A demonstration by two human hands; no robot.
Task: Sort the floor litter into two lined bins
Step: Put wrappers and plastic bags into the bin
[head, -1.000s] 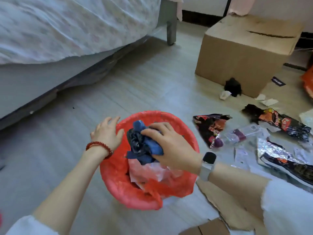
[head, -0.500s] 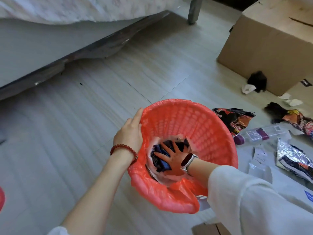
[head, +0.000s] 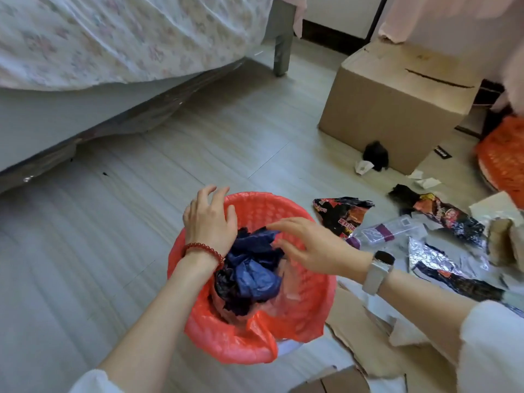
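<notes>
A bed with a pale floral quilted cover is seen at ten o'clock, and its grey leg is planted on the light wood-grain floor at twelve o'clock. A closed brown cardboard box is set at two o'clock. Torn flat brown cardboard pieces are spread on the floor at five o'clock.

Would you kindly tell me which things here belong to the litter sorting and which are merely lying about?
Job: red-lined bin, crumpled blue-black plastic bag, black-red snack wrappers, clear plastic bottle, second orange bin.
Lying about: brown cardboard box, floral bedsheet.
</notes>
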